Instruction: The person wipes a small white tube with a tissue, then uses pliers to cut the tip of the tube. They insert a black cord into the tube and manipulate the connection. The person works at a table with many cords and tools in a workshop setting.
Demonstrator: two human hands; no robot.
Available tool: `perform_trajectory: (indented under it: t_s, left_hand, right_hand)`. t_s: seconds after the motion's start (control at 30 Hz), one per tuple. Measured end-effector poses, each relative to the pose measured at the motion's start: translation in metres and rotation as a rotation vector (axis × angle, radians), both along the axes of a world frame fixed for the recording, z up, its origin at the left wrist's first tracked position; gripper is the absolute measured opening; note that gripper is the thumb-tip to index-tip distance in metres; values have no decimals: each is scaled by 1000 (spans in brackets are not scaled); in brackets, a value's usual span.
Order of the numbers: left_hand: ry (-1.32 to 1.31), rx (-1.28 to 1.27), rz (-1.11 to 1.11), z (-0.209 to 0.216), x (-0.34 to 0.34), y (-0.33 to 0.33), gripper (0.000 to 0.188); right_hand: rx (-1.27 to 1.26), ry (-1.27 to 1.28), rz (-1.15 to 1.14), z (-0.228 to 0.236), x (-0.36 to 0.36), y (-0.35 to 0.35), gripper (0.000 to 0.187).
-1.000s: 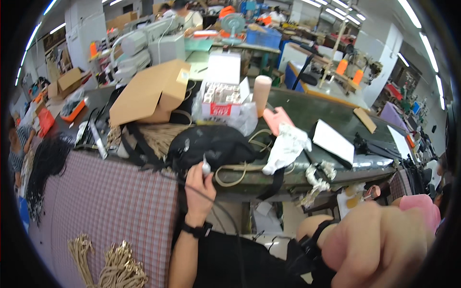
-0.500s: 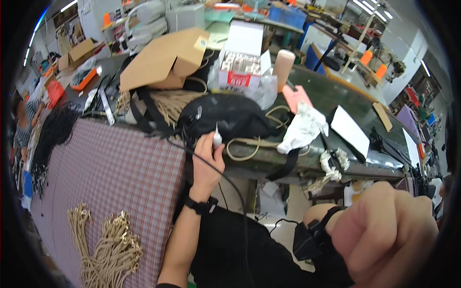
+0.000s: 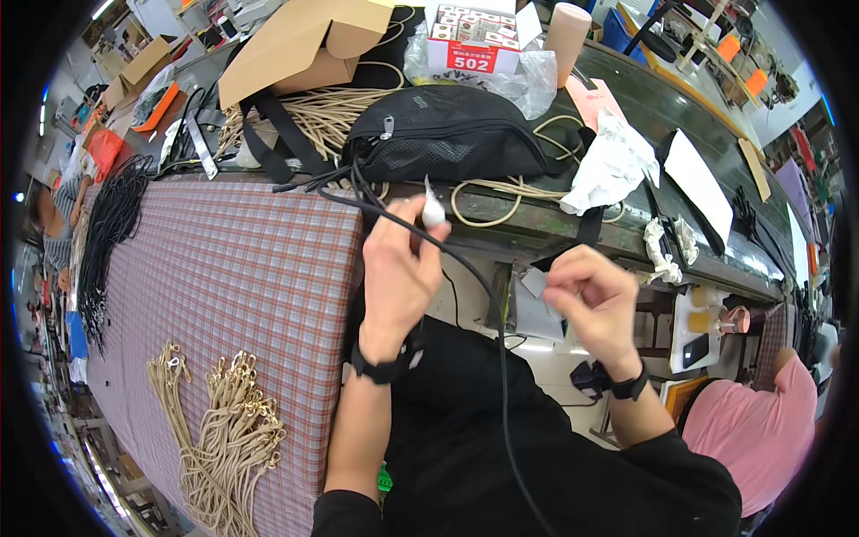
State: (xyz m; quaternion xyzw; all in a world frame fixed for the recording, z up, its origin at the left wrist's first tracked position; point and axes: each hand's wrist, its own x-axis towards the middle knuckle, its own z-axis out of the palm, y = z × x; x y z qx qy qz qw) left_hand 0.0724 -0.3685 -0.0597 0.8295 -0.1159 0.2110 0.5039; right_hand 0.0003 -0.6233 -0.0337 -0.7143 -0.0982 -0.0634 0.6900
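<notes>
In front of me my left hand [image 3: 398,268] is closed around a small white glue bottle [image 3: 433,211], its thin pointed nozzle upward. Just behind the bottle lies a black mesh pouch [image 3: 447,134] with a zipper, close to the table's near edge. My right hand [image 3: 595,300] is raised to the right, apart from the left, its fingers curled in toward the thumb. Whether anything small is pinched there cannot be made out. A black cable [image 3: 488,300] runs past the left hand and down over my lap.
A checked cloth [image 3: 242,242] covers the left surface, bearing tan cords with metal clasps [image 3: 228,438] and black cords [image 3: 112,242]. Behind the pouch stand an open carton of small boxes [image 3: 472,58] and bent cardboard [image 3: 300,45]. White crumpled plastic [image 3: 613,166] lies right. A person in pink [image 3: 752,430] sits nearby.
My right hand has drawn back from close to the camera at lower right toward the middle. The left hand still holds the glue bottle. The view has tilted downward.
</notes>
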Motion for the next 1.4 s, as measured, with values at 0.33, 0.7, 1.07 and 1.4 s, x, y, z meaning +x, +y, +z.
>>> perform_trajectory:
  t_s: [0.33,0.7,1.07,1.4]
  left_hand:
    - [365,-77,77,-20,-93,18,24]
    - [292,-207,220,115,-125,54,35]
    - [-11,-219,202,238,-166,145,51]
    - [-23,-296,29,272,-163,161,53]
  right_hand:
    - [-259,277,138,-104,-29,30,21]
    - [11,66,522,-108,0,101,42]
    - [-200,2,705,-106,-11,131,27]
    - [-250,3,740,-107,-15,135,27]
